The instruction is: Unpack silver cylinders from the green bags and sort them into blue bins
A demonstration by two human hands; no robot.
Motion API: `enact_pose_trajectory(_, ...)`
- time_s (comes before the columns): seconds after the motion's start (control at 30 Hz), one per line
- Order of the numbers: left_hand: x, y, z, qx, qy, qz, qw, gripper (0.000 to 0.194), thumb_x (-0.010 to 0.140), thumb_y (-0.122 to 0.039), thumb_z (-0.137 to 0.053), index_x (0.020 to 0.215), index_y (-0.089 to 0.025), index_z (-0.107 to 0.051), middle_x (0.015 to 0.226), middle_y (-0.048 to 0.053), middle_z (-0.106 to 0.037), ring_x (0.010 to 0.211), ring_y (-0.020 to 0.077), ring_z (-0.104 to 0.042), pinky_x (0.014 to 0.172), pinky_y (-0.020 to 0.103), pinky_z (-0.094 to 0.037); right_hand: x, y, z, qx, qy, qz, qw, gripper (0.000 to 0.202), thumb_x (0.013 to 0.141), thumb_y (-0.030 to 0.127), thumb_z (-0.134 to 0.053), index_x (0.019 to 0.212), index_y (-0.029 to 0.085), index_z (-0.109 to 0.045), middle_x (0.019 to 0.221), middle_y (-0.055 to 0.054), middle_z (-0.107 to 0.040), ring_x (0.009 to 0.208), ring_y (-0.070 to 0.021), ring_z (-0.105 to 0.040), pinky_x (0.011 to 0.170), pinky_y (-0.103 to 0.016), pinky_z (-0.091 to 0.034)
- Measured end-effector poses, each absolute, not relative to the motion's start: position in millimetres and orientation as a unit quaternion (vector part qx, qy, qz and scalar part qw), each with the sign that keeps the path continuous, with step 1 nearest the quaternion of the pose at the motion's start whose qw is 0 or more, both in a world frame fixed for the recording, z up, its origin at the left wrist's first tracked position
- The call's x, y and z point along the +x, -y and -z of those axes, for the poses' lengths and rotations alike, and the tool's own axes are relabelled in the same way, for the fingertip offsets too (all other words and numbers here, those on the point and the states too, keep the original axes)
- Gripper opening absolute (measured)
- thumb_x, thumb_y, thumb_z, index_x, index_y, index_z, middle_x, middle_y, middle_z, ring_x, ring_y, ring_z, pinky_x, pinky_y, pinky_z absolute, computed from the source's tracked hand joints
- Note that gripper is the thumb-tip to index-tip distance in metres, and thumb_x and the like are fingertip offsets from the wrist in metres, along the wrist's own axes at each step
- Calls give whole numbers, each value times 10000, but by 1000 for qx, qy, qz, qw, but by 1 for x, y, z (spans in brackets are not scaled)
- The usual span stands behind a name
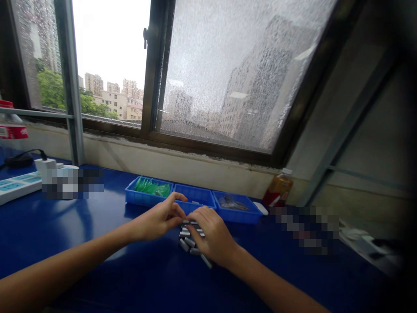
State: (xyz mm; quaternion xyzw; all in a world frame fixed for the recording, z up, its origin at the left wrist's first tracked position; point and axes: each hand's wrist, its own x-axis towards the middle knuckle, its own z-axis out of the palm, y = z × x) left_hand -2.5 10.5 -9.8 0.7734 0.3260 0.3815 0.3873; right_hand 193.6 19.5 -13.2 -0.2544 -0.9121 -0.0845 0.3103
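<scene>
Several small silvery cylinders [185,244] lie in a cluster on the blue table [137,274], some side by side, others loose toward the front. My right hand [213,232] rests over the right part of the cluster, fingers bent down onto it, and hides some pieces. At the cluster's back left is my left hand [159,219], its thumb and fingers apart and curved, the fingertips close to those of my right hand. No object shows between the left fingers. Whether my right fingers grip a piece is hidden.
Behind the hands stand three joined blue bins [195,198], the left one holding green pieces [151,187], the right one dark items in clear plastic. A drink bottle [279,188] is at the back right, a power strip [19,184] at the left.
</scene>
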Motion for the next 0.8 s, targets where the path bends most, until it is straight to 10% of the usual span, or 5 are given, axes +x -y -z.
enact_pose_trajectory(0.33,-1,-6,6,860,-358,-341,124,91,832,-197,-497,912,-165,-524,842,20,-592,777,137,-547,700,250,-433,192,-20,14,-293,889,54,348,187,877,247,-412,753,164,-523,747,-56,-562,718,-177,-493,672,-318,-386)
enact_pose_trajectory(0.8,-1,1,3,905,-366,-202,82,239,828,-347,-514,999,-187,-560,973,52,-564,903,184,-541,794,277,-425,213,-48,2,-338,846,117,396,78,808,230,-511,791,169,-558,803,-68,-571,823,-208,-494,746,-351,-403)
